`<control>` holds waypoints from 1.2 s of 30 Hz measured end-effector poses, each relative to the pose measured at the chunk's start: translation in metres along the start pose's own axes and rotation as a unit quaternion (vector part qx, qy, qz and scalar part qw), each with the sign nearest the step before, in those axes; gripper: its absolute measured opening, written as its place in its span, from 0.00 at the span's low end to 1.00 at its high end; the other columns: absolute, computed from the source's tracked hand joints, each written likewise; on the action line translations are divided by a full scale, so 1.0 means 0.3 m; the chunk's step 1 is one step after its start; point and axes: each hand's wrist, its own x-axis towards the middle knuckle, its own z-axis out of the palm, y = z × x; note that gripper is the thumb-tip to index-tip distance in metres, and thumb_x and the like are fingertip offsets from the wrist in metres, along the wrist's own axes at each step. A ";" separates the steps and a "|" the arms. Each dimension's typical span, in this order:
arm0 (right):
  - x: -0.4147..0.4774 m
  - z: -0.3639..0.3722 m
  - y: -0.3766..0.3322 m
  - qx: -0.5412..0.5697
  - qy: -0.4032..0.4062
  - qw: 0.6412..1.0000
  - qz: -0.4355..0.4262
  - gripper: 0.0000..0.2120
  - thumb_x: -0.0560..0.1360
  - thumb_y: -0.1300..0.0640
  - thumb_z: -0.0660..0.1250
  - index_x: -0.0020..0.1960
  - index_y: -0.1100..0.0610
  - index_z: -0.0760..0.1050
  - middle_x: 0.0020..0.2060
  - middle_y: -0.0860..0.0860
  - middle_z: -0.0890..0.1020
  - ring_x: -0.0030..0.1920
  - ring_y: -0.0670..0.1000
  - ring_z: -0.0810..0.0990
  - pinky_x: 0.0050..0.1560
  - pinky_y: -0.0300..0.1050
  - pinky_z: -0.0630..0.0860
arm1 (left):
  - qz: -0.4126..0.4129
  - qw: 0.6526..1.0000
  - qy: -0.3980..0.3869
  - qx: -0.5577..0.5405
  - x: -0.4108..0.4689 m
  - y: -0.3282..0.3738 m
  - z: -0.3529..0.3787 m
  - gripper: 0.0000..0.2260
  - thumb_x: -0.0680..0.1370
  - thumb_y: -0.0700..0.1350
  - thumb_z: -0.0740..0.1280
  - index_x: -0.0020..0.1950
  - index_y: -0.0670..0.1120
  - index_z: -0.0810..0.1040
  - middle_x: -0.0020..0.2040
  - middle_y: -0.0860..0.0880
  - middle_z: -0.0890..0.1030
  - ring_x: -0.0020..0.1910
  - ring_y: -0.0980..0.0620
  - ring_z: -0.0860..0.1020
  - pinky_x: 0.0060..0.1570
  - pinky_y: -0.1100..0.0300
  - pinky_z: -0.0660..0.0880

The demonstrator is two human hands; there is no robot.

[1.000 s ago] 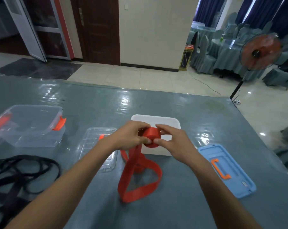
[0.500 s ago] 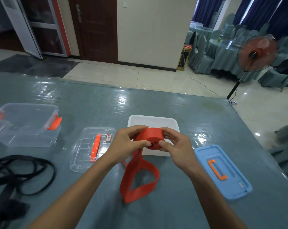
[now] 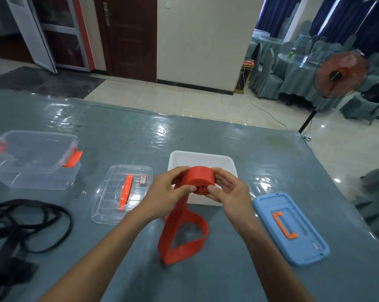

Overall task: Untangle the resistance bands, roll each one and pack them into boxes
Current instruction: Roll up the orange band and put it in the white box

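A wide orange resistance band [image 3: 198, 178] is partly wound into a thick roll, held above the table between both hands. My left hand [image 3: 165, 191] pinches the roll's left side with thumb and fingers, and my right hand [image 3: 229, 192] pinches its right side. The unrolled tail hangs down and ends in a loop standing on the table. Behind the roll lies a white box [image 3: 202, 158]. A tangle of black bands [image 3: 25, 227] lies at the left edge.
A clear box with orange latches [image 3: 31, 158] stands at far left. Its clear lid with an orange handle [image 3: 123, 192] lies beside my left hand. A blue lid with an orange handle [image 3: 291, 227] lies to the right. The table's right edge is close.
The roll has grown thicker as both hands turned it, and the hanging tail has shortened. The view shifted slightly right.
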 end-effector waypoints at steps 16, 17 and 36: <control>0.010 -0.046 -0.038 -0.309 -0.114 0.934 -0.136 0.25 0.75 0.59 0.73 0.70 0.48 0.73 0.63 0.42 0.78 0.63 0.42 0.77 0.55 0.39 0.80 | 0.106 0.960 -0.068 0.250 0.025 0.036 -0.022 0.16 0.76 0.55 0.69 0.62 0.53 0.78 0.45 0.57 0.82 0.43 0.56 0.78 0.47 0.53 0.75; 0.016 -0.044 -0.043 -0.316 -0.111 0.931 -0.144 0.24 0.75 0.59 0.73 0.69 0.48 0.74 0.63 0.42 0.79 0.64 0.43 0.76 0.56 0.40 0.79 | 0.106 0.960 -0.068 0.251 0.032 0.042 -0.023 0.18 0.75 0.56 0.68 0.63 0.54 0.77 0.48 0.55 0.82 0.46 0.55 0.79 0.50 0.52 0.75; 0.041 0.013 -0.086 0.062 -0.019 0.998 -0.015 0.22 0.73 0.73 0.69 0.65 0.59 0.76 0.56 0.57 0.84 0.57 0.55 0.84 0.45 0.52 0.84 | 0.015 0.994 -0.018 -0.104 0.060 0.051 -0.008 0.20 0.74 0.41 0.72 0.66 0.43 0.78 0.57 0.47 0.84 0.59 0.49 0.82 0.64 0.51 0.76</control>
